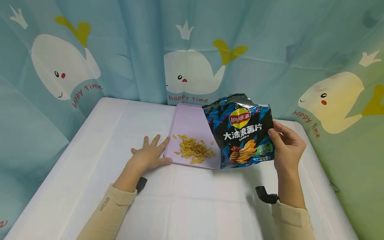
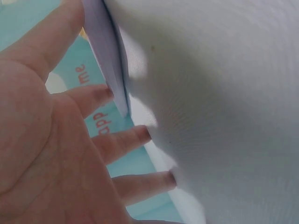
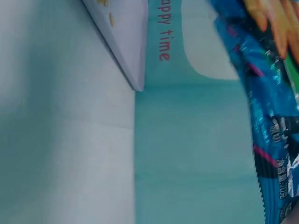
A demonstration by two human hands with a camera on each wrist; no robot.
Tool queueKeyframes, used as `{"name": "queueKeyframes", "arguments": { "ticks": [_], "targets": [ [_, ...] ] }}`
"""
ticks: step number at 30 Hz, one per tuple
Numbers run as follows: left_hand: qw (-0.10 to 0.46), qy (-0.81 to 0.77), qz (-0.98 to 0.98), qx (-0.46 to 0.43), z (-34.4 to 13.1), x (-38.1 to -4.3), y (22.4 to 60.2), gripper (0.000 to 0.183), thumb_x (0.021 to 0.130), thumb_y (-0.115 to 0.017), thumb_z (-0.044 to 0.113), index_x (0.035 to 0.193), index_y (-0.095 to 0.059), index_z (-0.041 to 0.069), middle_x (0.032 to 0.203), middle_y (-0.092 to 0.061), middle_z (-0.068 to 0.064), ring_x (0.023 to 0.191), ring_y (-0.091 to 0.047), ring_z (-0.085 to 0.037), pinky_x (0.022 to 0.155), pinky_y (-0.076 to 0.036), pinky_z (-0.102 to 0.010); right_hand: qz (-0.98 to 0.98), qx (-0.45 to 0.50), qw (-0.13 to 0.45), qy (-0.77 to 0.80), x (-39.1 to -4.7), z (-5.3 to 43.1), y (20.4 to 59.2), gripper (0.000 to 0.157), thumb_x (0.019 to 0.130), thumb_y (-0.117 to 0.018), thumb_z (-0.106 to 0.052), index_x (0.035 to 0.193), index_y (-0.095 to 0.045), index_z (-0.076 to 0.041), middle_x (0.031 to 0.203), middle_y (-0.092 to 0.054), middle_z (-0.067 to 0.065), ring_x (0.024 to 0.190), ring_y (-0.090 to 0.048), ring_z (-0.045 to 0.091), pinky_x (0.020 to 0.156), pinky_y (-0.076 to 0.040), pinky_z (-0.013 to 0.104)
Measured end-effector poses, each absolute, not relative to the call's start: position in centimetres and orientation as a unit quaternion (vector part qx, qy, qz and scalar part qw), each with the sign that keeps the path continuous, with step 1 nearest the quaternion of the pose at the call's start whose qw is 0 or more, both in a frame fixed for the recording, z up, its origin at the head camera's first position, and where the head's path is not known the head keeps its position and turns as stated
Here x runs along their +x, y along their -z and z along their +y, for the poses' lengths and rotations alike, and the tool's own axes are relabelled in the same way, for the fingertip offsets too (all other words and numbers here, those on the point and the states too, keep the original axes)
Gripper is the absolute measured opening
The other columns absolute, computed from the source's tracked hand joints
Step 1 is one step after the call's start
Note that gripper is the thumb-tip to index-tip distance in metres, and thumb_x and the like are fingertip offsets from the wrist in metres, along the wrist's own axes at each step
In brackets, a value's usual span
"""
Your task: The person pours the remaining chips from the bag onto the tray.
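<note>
My right hand [image 1: 288,146] pinches the right edge of a blue and black chip bag [image 1: 240,133] between thumb and fingers. The bag is torn along its top and hangs upright above the right part of a lilac tray [image 1: 189,120]. Yellow ridged chips [image 1: 193,150] lie in a loose pile on the tray. With fingers spread, my left hand [image 1: 150,153] touches the tray's left edge with thumb and forefinger; its other fingertips rest on the table, as the left wrist view of the hand [image 2: 56,140] shows. In the right wrist view the bag [image 3: 261,93] fills the right side.
A white cloth covers the table [image 1: 192,206] around the tray. Behind and beside it hangs a blue-green curtain [image 1: 138,50] printed with whales. Black wrist mounts [image 1: 266,196] stick out near both sleeves.
</note>
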State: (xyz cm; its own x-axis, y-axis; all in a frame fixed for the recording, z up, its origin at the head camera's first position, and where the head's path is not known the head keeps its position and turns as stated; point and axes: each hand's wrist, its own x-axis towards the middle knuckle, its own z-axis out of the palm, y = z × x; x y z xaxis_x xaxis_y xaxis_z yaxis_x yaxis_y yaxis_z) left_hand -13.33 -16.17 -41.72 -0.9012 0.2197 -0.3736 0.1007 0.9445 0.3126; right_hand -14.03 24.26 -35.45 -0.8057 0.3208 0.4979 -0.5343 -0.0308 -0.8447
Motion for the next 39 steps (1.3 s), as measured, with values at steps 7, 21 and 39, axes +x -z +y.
{"name": "queueKeyframes", "arguments": {
  "ticks": [7, 21, 39],
  "targets": [
    [0.206, -0.146, 0.964, 0.079, -16.4, -13.0, 41.7, 0.091, 0.091, -0.06, 0.062, 0.161, -0.017, 0.025, 0.166, -0.009, -0.019, 0.146, -0.001, -0.059, 0.09, -0.017, -0.09, -0.533, -0.067, 0.307, -0.785, -14.4, 24.4, 37.6, 0.038, 0.086, -0.078, -0.01, 0.119, -0.068, 0.006, 0.103, -0.069, 0.009, 0.095, -0.065, 0.022, 0.076, -0.058, 0.025],
    [0.207, -0.153, 0.963, 0.076, -17.8, -12.7, 41.8, 0.09, 0.091, -0.06, 0.061, 0.161, -0.017, 0.024, 0.166, -0.01, -0.021, 0.146, -0.001, -0.059, 0.09, -0.016, -0.091, -0.578, -0.305, 0.15, -0.742, -16.1, 27.6, 40.8, 0.035, 0.091, -0.074, -0.017, 0.127, -0.07, -0.017, 0.11, -0.061, -0.005, 0.1, -0.058, 0.01, 0.072, -0.052, 0.014],
    [0.166, -0.16, 0.968, 0.097, -18.6, -12.4, 42.3, 0.088, 0.093, -0.059, 0.06, 0.161, -0.02, 0.02, 0.164, -0.014, -0.024, 0.145, -0.005, -0.06, 0.095, -0.017, -0.088, -0.911, -0.073, 0.081, -0.397, -14.8, 25.7, 42.0, 0.07, 0.101, -0.056, -0.042, 0.159, -0.027, -0.016, 0.161, -0.027, 0.022, 0.147, -0.026, 0.047, 0.112, -0.027, 0.068]
  ]
}}
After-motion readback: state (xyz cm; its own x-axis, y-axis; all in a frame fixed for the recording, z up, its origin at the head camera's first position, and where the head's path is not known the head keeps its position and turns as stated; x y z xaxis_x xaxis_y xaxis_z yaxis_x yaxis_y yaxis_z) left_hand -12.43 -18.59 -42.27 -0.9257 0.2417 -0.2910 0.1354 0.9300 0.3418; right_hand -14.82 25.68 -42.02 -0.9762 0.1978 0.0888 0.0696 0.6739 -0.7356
